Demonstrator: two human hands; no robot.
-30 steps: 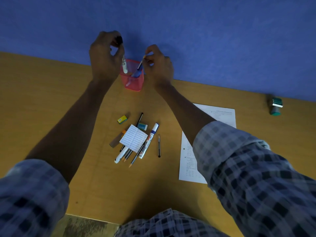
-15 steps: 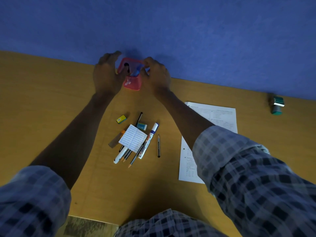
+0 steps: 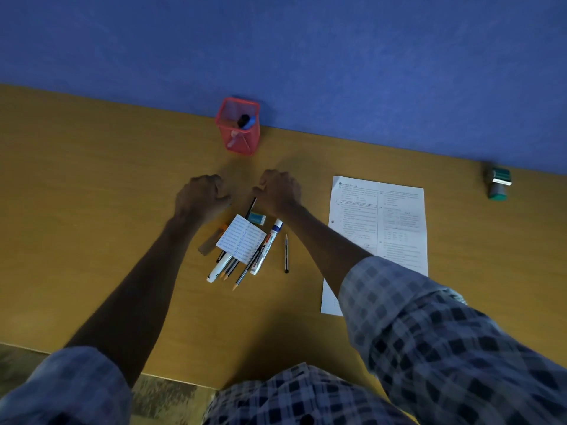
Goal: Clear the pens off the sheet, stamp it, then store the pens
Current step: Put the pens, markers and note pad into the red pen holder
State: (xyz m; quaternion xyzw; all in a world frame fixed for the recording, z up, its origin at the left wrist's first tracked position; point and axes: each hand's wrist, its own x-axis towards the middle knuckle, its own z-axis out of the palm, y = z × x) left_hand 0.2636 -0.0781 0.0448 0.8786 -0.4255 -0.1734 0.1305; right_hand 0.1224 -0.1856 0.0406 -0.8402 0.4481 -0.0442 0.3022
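A red mesh pen holder [image 3: 238, 139] stands at the wall with two markers [image 3: 245, 121] inside it. Below it lies a pile of pens, pencils and markers [image 3: 242, 265], partly under a small lined paper [image 3: 241, 240]. A lone pencil [image 3: 286, 253] lies to the right of the pile. The printed sheet [image 3: 380, 228] lies further right with nothing on it. A green stamp [image 3: 498, 184] sits far right. My left hand [image 3: 199, 199] hovers curled at the pile's upper left. My right hand [image 3: 280, 191] is curled by the top end of a black pen [image 3: 251, 207].
A teal eraser [image 3: 256, 218] lies at the top of the pile, and a brown ruler [image 3: 211, 240] at its left. The blue wall runs along the back edge of the wooden desk [image 3: 92, 179]. The desk's front edge is near my lap.
Both hands let go of their markers in the red holder and drew back down toward the pile. The two markers now stand in the holder. The yellow eraser is hidden under my left hand.
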